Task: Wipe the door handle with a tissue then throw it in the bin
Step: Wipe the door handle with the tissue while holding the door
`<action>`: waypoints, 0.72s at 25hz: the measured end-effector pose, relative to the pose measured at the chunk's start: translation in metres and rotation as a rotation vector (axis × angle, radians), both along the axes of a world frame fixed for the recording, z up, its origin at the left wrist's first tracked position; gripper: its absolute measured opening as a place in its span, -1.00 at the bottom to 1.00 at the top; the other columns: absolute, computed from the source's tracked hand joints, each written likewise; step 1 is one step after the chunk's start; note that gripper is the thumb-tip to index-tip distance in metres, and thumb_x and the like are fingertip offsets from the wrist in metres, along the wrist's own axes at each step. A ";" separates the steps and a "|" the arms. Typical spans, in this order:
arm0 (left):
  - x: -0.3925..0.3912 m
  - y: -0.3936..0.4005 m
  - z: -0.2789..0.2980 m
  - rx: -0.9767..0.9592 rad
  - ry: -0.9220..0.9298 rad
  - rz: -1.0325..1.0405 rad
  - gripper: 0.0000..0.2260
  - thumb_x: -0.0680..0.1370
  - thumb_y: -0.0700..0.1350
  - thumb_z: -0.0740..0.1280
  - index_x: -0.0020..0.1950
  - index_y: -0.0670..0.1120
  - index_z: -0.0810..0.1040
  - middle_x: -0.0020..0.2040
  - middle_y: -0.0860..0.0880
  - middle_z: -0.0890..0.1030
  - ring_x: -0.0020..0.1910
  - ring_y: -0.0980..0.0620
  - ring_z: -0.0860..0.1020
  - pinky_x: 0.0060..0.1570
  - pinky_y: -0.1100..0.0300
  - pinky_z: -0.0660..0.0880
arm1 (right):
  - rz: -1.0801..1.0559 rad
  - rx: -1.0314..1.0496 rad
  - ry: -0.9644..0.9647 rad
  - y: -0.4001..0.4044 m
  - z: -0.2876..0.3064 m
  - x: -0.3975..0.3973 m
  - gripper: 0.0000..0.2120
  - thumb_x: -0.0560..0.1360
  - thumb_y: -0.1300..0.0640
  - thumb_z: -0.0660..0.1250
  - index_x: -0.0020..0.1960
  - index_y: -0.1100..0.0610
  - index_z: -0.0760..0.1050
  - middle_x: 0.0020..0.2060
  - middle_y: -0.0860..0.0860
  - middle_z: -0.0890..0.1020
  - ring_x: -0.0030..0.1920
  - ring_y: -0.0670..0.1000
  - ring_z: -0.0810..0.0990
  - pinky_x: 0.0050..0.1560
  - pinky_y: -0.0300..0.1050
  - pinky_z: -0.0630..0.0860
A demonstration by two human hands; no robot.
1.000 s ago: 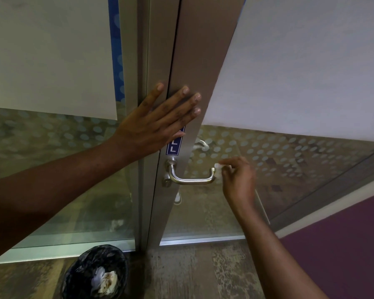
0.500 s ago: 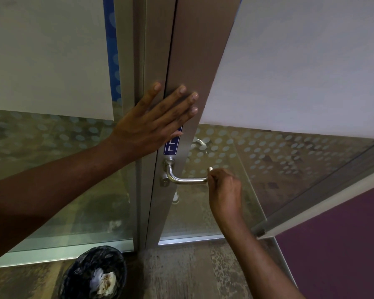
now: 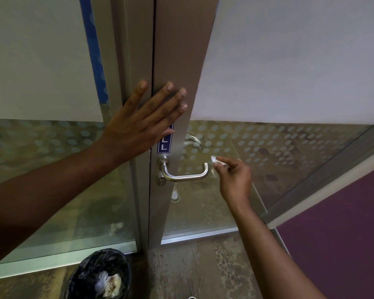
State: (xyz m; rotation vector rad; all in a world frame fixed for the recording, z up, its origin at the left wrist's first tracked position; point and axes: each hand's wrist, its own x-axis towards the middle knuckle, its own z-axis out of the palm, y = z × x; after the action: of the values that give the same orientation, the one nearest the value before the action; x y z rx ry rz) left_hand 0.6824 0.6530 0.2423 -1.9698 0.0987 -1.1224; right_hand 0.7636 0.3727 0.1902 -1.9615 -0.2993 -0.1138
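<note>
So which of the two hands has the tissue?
The right hand, pinching the white tissue beside the handle's free end; the left hand lies flat and bare on the door frame.

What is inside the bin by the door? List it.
The bin, lined with a black bag, holds crumpled white tissues, some stained brown. Anything beneath them is covered, and the frame's lower edge cuts off the bin's near side.
</note>
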 end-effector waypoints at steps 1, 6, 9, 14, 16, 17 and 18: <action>0.000 0.001 -0.001 -0.005 -0.002 -0.002 -0.38 0.84 0.17 0.13 0.79 -0.15 0.15 0.76 -0.21 0.22 0.71 -0.26 0.27 0.66 -0.37 -0.06 | 0.043 -0.074 -0.044 0.004 -0.002 -0.001 -0.87 0.55 0.18 0.50 0.08 0.12 0.77 -0.06 0.06 0.76 -0.06 -0.02 0.73 0.04 0.02 0.66; 0.003 0.003 -0.005 -0.012 -0.002 -0.017 -0.37 0.83 0.17 0.15 0.80 -0.15 0.14 0.77 -0.22 0.19 0.72 -0.27 0.24 0.66 -0.38 -0.11 | 0.177 -0.465 -0.331 0.015 -0.024 -0.017 -0.78 0.53 0.40 0.32 0.08 0.24 0.69 0.01 0.15 0.63 0.04 0.16 0.57 -0.01 0.04 0.56; 0.003 0.004 -0.006 -0.010 0.001 -0.024 -0.37 0.83 0.17 0.14 0.80 -0.15 0.11 0.77 -0.22 0.18 0.73 -0.27 0.22 0.67 -0.39 -0.14 | 0.175 -0.496 -0.371 0.013 -0.035 -0.034 -0.79 0.59 0.29 0.32 0.17 0.18 0.66 0.06 0.08 0.63 0.06 0.10 0.57 -0.04 -0.04 0.54; 0.001 0.004 -0.006 -0.017 0.003 -0.038 -0.38 0.84 0.16 0.14 0.80 -0.15 0.11 0.77 -0.21 0.18 0.72 -0.27 0.23 0.67 -0.37 -0.12 | 0.140 -0.308 -0.425 0.000 -0.034 -0.054 -0.85 0.54 0.25 0.45 0.02 0.04 0.74 -0.16 -0.05 0.72 -0.15 -0.02 0.59 -0.17 -0.12 0.51; 0.001 0.003 -0.005 -0.007 0.005 -0.040 -0.38 0.84 0.15 0.13 0.80 -0.15 0.11 0.77 -0.22 0.19 0.72 -0.27 0.23 0.66 -0.37 -0.10 | 0.044 -0.190 -0.389 -0.003 -0.030 -0.041 -0.85 0.55 0.29 0.49 0.05 0.11 0.76 -0.12 -0.02 0.73 -0.12 0.01 0.61 -0.09 -0.10 0.56; 0.001 0.004 -0.005 -0.005 0.008 -0.041 -0.38 0.84 0.15 0.13 0.80 -0.15 0.11 0.77 -0.22 0.19 0.72 -0.27 0.23 0.66 -0.37 -0.10 | 0.017 -0.154 -0.350 -0.001 -0.027 -0.034 -0.85 0.56 0.31 0.47 0.08 0.16 0.76 -0.10 0.02 0.71 -0.10 0.03 0.63 -0.06 -0.10 0.57; 0.001 0.004 -0.005 -0.005 0.010 -0.043 -0.38 0.84 0.15 0.13 0.80 -0.15 0.11 0.77 -0.22 0.18 0.72 -0.28 0.23 0.66 -0.37 -0.12 | 0.006 -0.147 -0.295 0.002 -0.026 -0.030 -0.85 0.58 0.32 0.44 0.10 0.20 0.75 -0.09 0.05 0.69 -0.09 0.04 0.64 -0.04 -0.11 0.58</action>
State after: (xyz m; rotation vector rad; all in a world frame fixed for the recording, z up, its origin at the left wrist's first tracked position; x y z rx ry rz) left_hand 0.6831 0.6568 0.2373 -1.9869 0.1447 -1.1414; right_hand 0.7336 0.3746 0.1644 -2.0891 -0.5186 -0.3895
